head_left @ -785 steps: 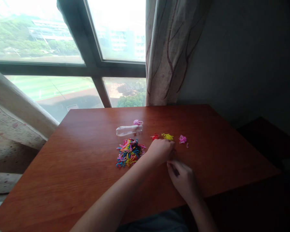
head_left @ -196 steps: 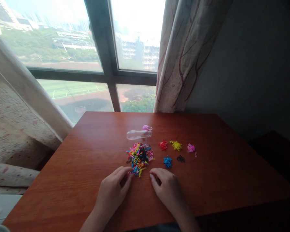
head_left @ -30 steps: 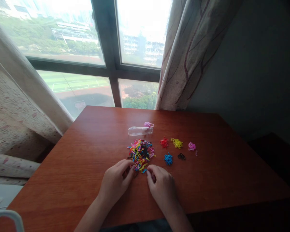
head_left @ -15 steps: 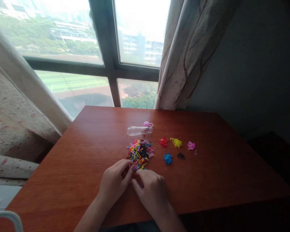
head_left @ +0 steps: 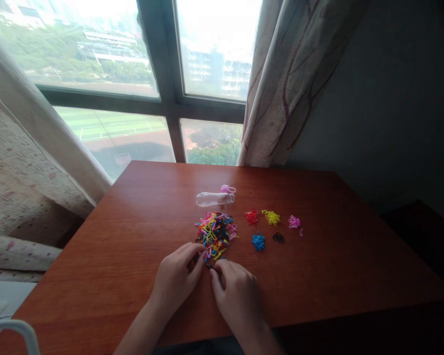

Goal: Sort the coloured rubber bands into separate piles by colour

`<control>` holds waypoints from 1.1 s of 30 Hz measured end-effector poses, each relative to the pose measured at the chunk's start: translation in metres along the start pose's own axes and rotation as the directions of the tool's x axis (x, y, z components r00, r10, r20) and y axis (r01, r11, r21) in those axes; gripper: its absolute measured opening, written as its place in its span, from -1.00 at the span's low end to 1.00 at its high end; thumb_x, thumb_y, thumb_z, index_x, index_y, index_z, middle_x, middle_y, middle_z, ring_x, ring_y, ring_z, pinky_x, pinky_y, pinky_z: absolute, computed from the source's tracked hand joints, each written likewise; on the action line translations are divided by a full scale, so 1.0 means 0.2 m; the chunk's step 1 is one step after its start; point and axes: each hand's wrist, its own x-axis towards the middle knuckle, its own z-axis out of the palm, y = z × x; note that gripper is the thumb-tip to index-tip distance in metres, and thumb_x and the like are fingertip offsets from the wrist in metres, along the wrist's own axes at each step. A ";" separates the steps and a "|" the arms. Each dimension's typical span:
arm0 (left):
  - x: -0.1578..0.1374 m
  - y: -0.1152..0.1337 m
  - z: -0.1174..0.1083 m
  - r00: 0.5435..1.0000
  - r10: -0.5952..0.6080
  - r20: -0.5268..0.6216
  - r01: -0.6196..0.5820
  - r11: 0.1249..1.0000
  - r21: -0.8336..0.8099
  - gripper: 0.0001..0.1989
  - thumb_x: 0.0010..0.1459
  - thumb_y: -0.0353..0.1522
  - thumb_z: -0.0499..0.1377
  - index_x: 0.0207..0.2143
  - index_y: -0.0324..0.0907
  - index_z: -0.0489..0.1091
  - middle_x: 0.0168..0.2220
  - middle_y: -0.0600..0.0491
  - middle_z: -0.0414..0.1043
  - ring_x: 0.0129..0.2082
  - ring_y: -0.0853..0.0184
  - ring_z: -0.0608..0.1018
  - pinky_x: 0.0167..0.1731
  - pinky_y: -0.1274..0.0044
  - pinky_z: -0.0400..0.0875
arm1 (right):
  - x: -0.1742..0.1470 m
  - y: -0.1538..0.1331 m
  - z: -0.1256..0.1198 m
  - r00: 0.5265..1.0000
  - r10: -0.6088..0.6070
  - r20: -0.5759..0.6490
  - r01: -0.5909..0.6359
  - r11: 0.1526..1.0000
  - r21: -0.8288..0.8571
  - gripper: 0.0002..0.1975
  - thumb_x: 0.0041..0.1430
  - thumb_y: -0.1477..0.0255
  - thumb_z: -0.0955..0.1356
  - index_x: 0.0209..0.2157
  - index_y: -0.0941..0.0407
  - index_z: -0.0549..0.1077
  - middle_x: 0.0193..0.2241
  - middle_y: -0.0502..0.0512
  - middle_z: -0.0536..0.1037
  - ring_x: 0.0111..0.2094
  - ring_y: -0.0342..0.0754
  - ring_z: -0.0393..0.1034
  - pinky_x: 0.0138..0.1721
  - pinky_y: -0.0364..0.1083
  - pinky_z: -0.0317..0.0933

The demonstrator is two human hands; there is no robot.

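L hand [head_left: 177,273] hides near-L edge of mixed pile [head_left: 215,230]; can't tell what's in its grip. R hand's [head_left: 237,286] grip covers part of dark piece [head_left: 209,266]. Forearms [head_left: 142,323] cut off at btm, curved white rail [head_left: 15,324] cropped btm-L. Bldgs [head_left: 216,69] outside blurred w/ glare.
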 end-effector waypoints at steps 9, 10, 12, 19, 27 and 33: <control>0.00 -0.01 0.00 1.000 0.028 -0.008 -0.028 1.000 0.011 -0.87 0.25 -0.36 0.09 -0.27 -0.12 0.44 -0.38 0.09 0.52 -0.43 0.37 0.53 -0.40 0.58 0.37 | -0.04 0.19 -0.10 0.987 0.112 -0.114 -0.087 0.974 0.208 -0.80 0.28 0.34 0.28 -0.37 0.07 0.50 -0.59 -0.05 0.49 -0.57 -0.13 0.38 -0.48 -0.19 0.13; 0.00 -0.01 0.00 1.000 0.028 -0.004 -0.028 1.000 0.015 -0.87 0.25 -0.36 0.09 -0.27 -0.12 0.44 -0.38 0.09 0.52 -0.43 0.37 0.53 -0.40 0.58 0.37 | -0.03 0.24 -0.13 0.980 0.143 -0.141 -0.111 0.971 0.213 -0.76 0.29 0.30 0.28 -0.37 0.07 0.51 -0.60 -0.04 0.48 -0.58 -0.13 0.37 -0.49 -0.19 0.15; 0.00 -0.01 0.00 1.000 0.027 0.005 -0.027 0.999 0.019 -0.86 0.25 -0.36 0.09 -0.27 -0.12 0.44 -0.37 0.09 0.52 -0.43 0.37 0.53 -0.40 0.58 0.37 | -0.02 0.35 -0.20 0.958 0.204 -0.203 -0.165 0.967 0.193 -0.71 0.28 0.22 0.27 -0.36 0.09 0.52 -0.58 0.00 0.50 -0.56 -0.10 0.38 -0.48 -0.18 0.18; 0.00 0.00 0.00 0.999 0.034 -0.006 -0.033 0.999 0.020 -0.85 0.25 -0.32 0.09 -0.28 -0.12 0.46 -0.37 0.08 0.55 -0.45 0.37 0.54 -0.42 0.58 0.38 | 0.04 0.67 -0.38 0.888 0.312 -0.339 -0.344 0.938 -0.038 -0.56 0.24 0.06 0.23 -0.35 0.10 0.54 -0.55 0.09 0.53 -0.54 -0.03 0.41 -0.47 -0.12 0.17; 0.00 0.00 0.00 0.999 0.034 -0.001 -0.034 0.999 0.019 -0.85 0.26 -0.33 0.09 -0.28 -0.11 0.45 -0.37 0.09 0.54 -0.45 0.37 0.54 -0.41 0.57 0.38 | 0.06 0.68 -0.35 0.898 0.294 -0.327 -0.343 0.934 -0.101 -0.60 0.27 0.11 0.22 -0.35 0.08 0.54 -0.51 0.10 0.56 -0.52 -0.03 0.43 -0.49 -0.12 0.09; 0.00 0.01 -0.01 1.000 0.031 0.003 -0.031 0.999 0.014 -0.86 0.25 -0.34 0.09 -0.28 -0.12 0.45 -0.38 0.10 0.53 -0.46 0.38 0.53 -0.42 0.58 0.37 | 0.07 0.66 -0.35 0.892 0.305 -0.332 -0.360 0.926 -0.116 -0.61 0.27 0.11 0.23 -0.36 0.07 0.54 -0.53 0.08 0.55 -0.54 -0.04 0.41 -0.50 -0.12 0.06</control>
